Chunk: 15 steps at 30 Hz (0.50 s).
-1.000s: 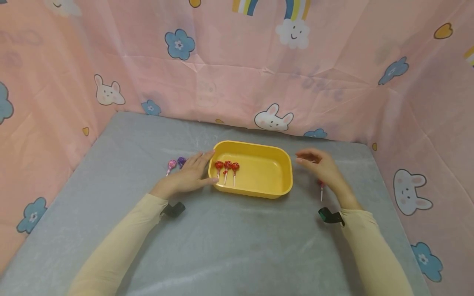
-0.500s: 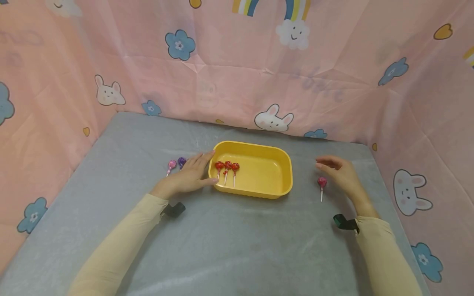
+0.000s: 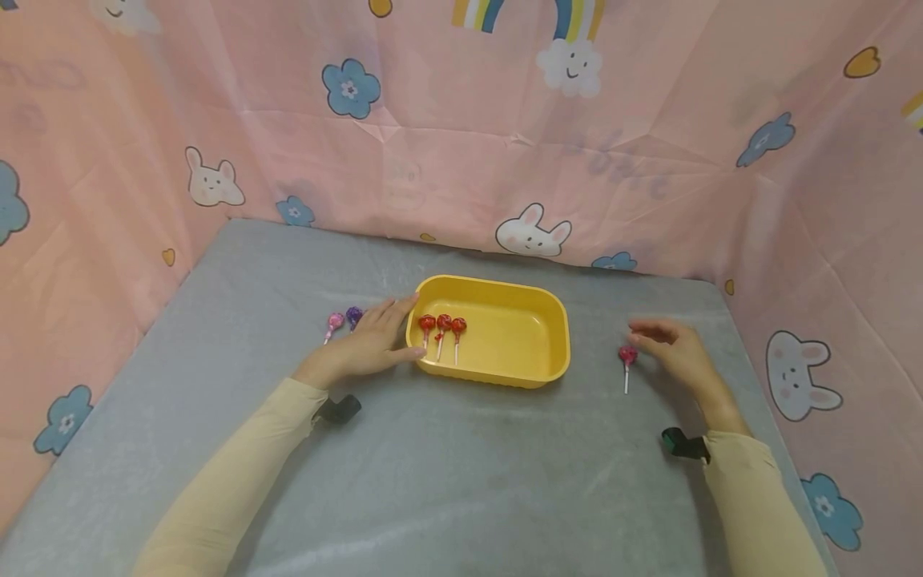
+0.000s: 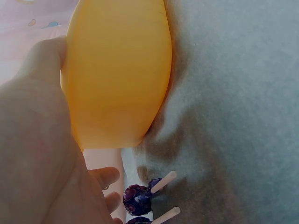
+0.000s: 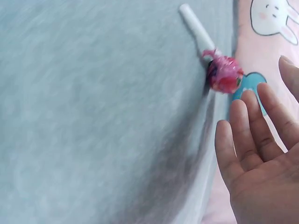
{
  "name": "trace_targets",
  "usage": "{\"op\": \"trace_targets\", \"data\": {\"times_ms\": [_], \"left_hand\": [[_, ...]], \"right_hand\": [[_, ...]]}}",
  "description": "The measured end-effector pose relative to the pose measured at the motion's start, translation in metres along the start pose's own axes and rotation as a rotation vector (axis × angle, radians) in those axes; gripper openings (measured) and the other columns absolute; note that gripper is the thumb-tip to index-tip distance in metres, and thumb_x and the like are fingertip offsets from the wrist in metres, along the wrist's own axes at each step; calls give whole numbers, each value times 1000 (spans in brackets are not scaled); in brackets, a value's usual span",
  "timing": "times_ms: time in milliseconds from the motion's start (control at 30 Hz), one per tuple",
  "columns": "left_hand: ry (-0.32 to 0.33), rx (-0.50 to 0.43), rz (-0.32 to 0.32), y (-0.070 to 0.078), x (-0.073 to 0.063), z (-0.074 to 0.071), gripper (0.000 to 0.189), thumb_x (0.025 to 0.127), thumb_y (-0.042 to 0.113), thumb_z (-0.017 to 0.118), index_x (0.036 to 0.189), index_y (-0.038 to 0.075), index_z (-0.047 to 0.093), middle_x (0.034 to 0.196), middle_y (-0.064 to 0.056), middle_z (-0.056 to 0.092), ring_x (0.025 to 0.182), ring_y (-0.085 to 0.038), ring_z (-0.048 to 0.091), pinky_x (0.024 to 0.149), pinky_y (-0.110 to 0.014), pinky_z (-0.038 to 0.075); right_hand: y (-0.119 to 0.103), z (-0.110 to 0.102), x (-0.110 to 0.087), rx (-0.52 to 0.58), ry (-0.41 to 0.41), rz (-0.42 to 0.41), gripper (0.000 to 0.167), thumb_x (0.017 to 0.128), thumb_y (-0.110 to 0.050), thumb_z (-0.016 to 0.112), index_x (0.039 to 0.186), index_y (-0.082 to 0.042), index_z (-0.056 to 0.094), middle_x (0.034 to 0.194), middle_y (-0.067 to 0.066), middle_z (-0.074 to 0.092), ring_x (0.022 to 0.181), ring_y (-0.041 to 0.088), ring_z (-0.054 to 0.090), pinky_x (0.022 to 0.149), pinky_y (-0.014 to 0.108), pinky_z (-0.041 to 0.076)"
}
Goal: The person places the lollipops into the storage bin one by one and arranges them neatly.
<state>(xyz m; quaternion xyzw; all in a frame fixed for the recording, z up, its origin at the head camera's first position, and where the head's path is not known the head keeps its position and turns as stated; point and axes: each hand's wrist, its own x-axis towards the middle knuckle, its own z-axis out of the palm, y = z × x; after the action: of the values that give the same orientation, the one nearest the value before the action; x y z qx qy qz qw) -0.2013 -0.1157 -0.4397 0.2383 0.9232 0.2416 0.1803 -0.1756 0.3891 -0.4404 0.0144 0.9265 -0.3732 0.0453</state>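
Observation:
A yellow plastic basin (image 3: 508, 344) stands mid-table, with three red-wrapped lollipops (image 3: 444, 322) side by side at its left end. My left hand (image 3: 368, 336) rests against the basin's left end, thumb at the near corner, fingers stretched along the rim. In the left wrist view, the thumb lies at the rim above the basin's outer wall (image 4: 117, 79). My right hand (image 3: 678, 357) hovers right beside a pink-wrapped lollipop (image 3: 627, 355) on the table. The right wrist view shows its fingers (image 5: 240, 126) extended and parted, holding nothing, close to the lollipop's wrapped head.
Left of the basin lie a light pink lollipop (image 3: 335, 322) and a purple lollipop (image 3: 353, 316), partly behind my left hand. Two dark purple heads with white sticks show in the left wrist view. Pink printed cloth (image 3: 447, 160) walls the grey table (image 3: 461, 473) at back and sides.
My right hand has moved right and toward me, from beside the basin to the pink lollipop, uncovering it. The left hand and the basin have stayed put.

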Motion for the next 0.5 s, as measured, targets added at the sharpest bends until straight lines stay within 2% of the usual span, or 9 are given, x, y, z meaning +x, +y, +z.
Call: {"op": "trace_targets", "data": {"times_ms": [167, 333, 500], "left_hand": [[4, -2, 3, -1, 0, 1, 97, 93, 66, 48, 160, 22, -5, 169, -11, 7, 157, -35, 1, 127, -56, 6], [3, -6, -5, -1, 0, 1, 95, 94, 63, 51, 160, 23, -5, 169, -10, 8, 157, -34, 1, 127, -56, 6], [4, -9, -11, -1, 1, 2, 95, 95, 61, 51, 160, 24, -6, 169, -9, 8, 157, -34, 1, 126, -56, 6]], "right_hand": [[7, 1, -2, -40, -19, 6, 53, 95, -48, 62, 131, -10, 62, 129, 12, 64, 95, -20, 47, 87, 21, 41], [13, 2, -2, -62, -51, 35, 54, 93, -51, 63, 130, -13, 64, 130, 11, 66, 93, -24, 47, 84, 22, 43], [15, 2, -3, -56, -70, 44, 54, 92, -50, 66, 130, -11, 64, 129, 13, 67, 91, -22, 50, 77, 20, 46]]}}
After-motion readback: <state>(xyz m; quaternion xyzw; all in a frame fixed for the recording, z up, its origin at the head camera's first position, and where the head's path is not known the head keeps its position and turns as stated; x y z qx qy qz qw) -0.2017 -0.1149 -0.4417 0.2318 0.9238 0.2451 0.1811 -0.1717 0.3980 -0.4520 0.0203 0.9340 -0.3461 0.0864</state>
